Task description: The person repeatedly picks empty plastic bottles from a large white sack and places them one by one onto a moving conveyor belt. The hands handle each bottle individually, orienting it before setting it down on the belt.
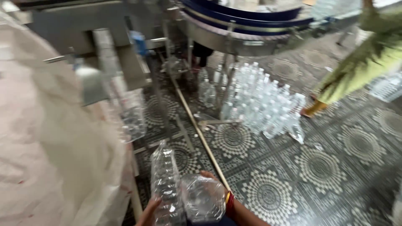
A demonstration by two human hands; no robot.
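Note:
My left hand [149, 212] grips the lower part of a clear empty plastic bottle [164, 175] that stands nearly upright, neck pointing away from me. My right hand [214, 177], with red and yellow bangles at the wrist, is wrapped round a second clear bottle [202, 199] seen end-on, its fingers showing over the top. The two bottles touch each other at the bottom edge of the view. Both hands are cut off by the frame.
A big white sack [54, 150] fills the left side. Several capped clear bottles [259, 100] stand grouped on the patterned tile floor [326, 167]. A curved blue-edged conveyor [247, 19] runs across the top. A person in a green and yellow garment [364, 67] stands right. A metal rod [200, 133] slants across the floor.

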